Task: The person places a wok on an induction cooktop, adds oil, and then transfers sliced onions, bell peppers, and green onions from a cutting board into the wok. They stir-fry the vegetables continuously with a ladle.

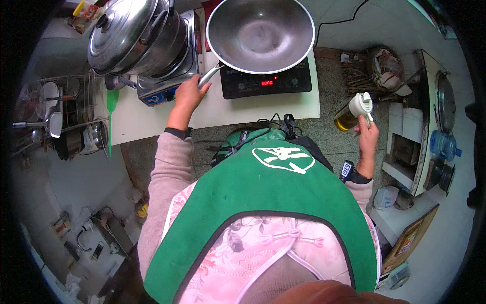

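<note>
My left hand point(189, 98) grips the handle point(209, 75) of a metal wok point(261, 36). The wok rests on a black induction cooktop point(265, 81) whose red display is lit, and I see no food inside it. Off to the right, my right hand point(367, 138) holds a clear oil jug point(347, 117) with a white lid point(361, 105) by its handle. A little yellow oil lies in the bottom of the tilted jug, which is over the floor, apart from the wok.
Left of the wok, a lidded steel pot point(133, 41) stands on a gas stove point(171, 85). A green spatula point(111, 102) overhangs the white table point(152, 121). At far left is a utensil rack point(72, 102). Firewood point(358, 78) lies by the right wall, near a tiled stove point(412, 125).
</note>
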`<state>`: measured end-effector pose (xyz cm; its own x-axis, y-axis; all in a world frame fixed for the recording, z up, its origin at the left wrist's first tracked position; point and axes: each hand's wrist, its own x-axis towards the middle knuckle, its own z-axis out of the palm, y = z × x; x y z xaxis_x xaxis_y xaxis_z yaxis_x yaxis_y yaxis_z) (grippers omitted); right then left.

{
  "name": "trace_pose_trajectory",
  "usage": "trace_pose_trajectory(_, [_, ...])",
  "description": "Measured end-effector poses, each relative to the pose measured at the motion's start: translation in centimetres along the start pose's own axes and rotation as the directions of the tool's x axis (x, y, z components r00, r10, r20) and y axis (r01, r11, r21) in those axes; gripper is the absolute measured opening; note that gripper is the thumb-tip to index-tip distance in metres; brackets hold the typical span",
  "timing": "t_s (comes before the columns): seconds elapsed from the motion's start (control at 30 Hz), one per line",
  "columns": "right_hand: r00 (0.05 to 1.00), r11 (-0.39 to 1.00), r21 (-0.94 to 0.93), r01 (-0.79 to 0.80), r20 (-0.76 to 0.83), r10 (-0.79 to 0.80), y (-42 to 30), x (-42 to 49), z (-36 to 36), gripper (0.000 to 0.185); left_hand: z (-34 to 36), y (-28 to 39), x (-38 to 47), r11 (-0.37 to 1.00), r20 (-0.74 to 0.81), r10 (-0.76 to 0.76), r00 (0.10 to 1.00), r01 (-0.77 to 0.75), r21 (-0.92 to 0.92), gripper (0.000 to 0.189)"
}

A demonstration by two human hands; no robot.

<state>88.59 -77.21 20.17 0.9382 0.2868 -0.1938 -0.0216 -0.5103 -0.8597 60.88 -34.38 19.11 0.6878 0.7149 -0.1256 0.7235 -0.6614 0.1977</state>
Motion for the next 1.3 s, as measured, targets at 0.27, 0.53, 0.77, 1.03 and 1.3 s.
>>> trace_pose_trajectory(0.27, [0.998, 0.999, 0.048, -0.024, -0.054, 0.027, -0.7, -0.6, -0.4, 0.033, 0.0, 0.6, 0.9, 0.993, 0.023, 0.061, 0.998, -0.058, -0.104, 0.037])
trace_pose_trajectory(0.53, [0.995, 0.997, 0.052, -0.052, -0.081, 0.056, -1.0, -1.2, 0.1, 0.033, 0.8, 0.5, 0.8, 0.979, -0.093, 0.085, 0.992, -0.101, -0.180, 0.037])
trace_pose_trajectory(0.77, [0.996, 0.997, 0.052, -0.057, -0.067, 0.060, -0.5, -1.5, -0.5, 0.033, 1.3, 0.5, 0.7, 0.987, -0.060, 0.077, 0.995, -0.084, -0.133, 0.038])
trace_pose_trajectory(1.03, [0.989, 0.995, 0.069, -0.076, -0.118, 0.084, -0.2, -1.4, -1.6, 0.032, 1.2, 0.2, 1.1, 0.985, -0.003, 0.066, 0.998, -0.065, -0.158, 0.037])
trace_pose_trajectory(1.3, [0.987, 0.999, -0.011, -0.044, -0.153, 0.042, -0.5, -1.3, -2.1, 0.035, 1.1, 0.2, 0.8, 0.984, -0.072, 0.080, 0.994, -0.090, -0.155, 0.034])
